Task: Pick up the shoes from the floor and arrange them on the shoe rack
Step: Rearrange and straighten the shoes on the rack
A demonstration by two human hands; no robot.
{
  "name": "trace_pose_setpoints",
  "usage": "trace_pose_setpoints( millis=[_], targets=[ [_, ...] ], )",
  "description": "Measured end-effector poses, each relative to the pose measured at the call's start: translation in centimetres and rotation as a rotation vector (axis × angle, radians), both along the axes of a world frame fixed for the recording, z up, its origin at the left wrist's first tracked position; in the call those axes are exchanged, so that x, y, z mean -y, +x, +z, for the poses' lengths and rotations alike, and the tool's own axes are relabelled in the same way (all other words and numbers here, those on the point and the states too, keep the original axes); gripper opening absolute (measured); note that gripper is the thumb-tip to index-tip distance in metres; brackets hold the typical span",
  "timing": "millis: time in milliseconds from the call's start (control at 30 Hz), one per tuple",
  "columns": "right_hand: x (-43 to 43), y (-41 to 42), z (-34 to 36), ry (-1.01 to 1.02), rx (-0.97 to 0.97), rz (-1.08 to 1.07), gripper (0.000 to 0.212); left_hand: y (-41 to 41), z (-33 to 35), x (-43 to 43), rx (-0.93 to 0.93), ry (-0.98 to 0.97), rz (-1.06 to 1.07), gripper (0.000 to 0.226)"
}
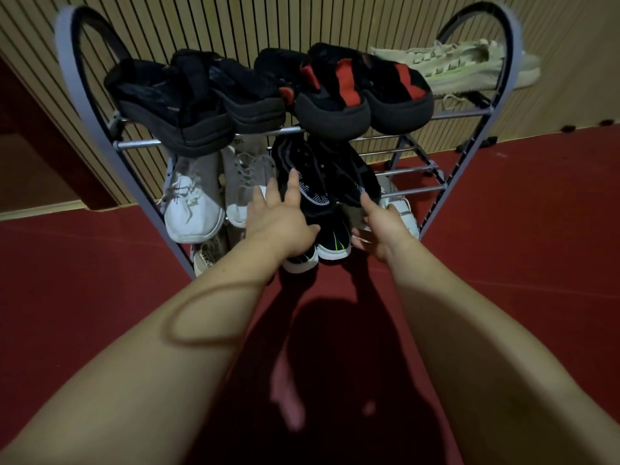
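A grey metal shoe rack stands against the slatted wall. Its top shelf carries a black pair, a black-and-red pair and one beige knit sneaker. The shelf below holds a white-grey pair and a black knit pair. Lower still sit black sneakers with white soles and green marks, a beige shoe and a white shoe. My left hand is spread open against the black knit pair. My right hand reaches in beside them, fingers apart, holding nothing.
Red carpet covers the floor around the rack. A beige slatted wall runs behind it. A dark red door or panel stands at the left. Small dark items lie by the wall at the right.
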State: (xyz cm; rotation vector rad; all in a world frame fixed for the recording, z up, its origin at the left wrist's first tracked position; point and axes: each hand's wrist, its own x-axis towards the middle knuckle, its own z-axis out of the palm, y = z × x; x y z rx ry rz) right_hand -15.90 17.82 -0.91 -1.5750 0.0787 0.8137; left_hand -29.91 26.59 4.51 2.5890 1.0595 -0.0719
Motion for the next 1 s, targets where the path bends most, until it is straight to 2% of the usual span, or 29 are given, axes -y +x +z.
trace_pose_setpoints(
  millis=[100, 233, 367, 467, 700, 900, 1000],
  targets=[
    [-1.5, -0.1, 0.2, 0.039, -0.082, -0.010, 0.067, 0.2, -0.6, -0.6, -0.051, 0.069, -0.051, 0.097],
    [-4.5, -1.0, -0.5, 0.116, -0.166, -0.149, 0.082, 0.4, -1.5, -2.0, 0.007, 0.022, -0.055, 0.097],
    [-7.4, -2.2, -1.6, 0.150, -0.106, -0.395, 0.083, 0.0, -2.7, -3.1, 0.079, -0.016, -0.038, 0.094],
    [-8.2, -1.7, -2.5, 0.113, -0.078, -0.458, 0.079, -0.6, -3.3, -3.7, 0.091, -0.006, -0.044, 0.093],
    [-5.4, 2.1, -2.3, -0.047, 0.178, -0.510, 0.050, -0.9, -3.5, -4.2, 0.124, -0.008, -0.087, 0.090],
    [1.4, 5.4, 2.2, 0.170, 0.292, -0.701, 0.043, 0.1, -2.9, -3.2, 0.196, -0.058, -0.115, 0.087],
    [6.7, 7.5, 2.3, -0.002, 0.425, -0.741, 0.046, 0.9, -2.5, -1.9, 0.234, -0.100, -0.137, 0.084]
  ],
)
